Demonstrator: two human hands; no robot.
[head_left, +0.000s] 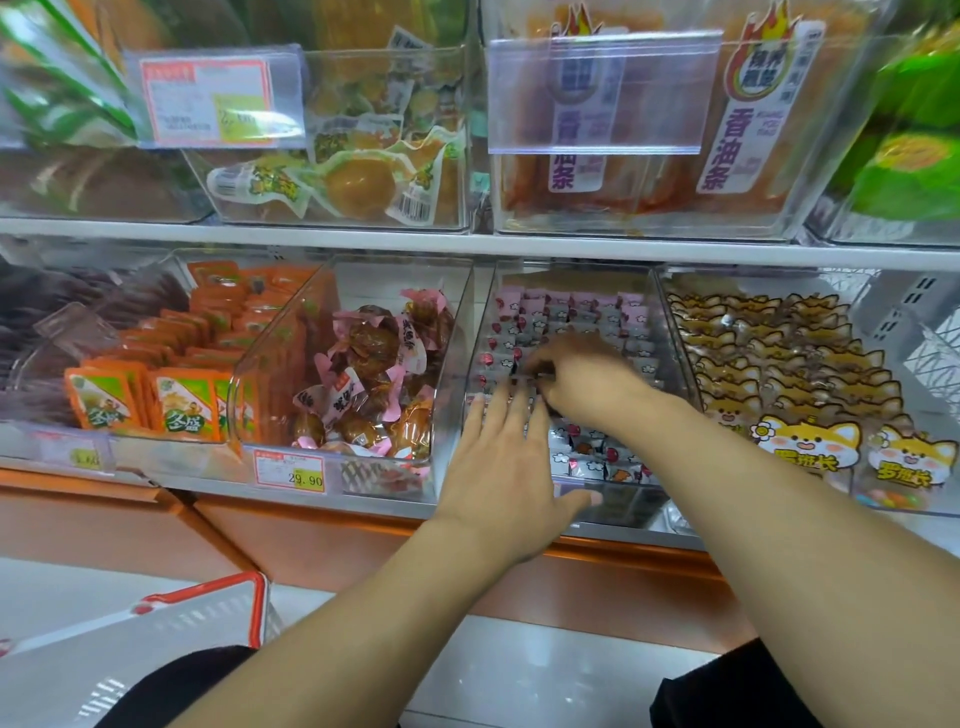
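Note:
A clear plastic bin (670, 332) on the lower shelf holds rows of small pink-and-grey snack packets (597, 457). My left hand (506, 467) lies flat with straight fingers over the bin's front part, thumb out to the right. My right hand (582, 374) reaches into the middle of the bin, its fingers curled and pinching some of the small packets. Motion blur hides how many packets it holds.
Neighbouring clear bins hold brown wrapped snacks (374, 374), orange packets (171, 400) and cat-print packets (789, 374). The upper shelf (467, 241) carries more bins. A red-rimmed white shopping basket (156, 639) sits at the lower left. A price tag (290, 467) reads 29.90.

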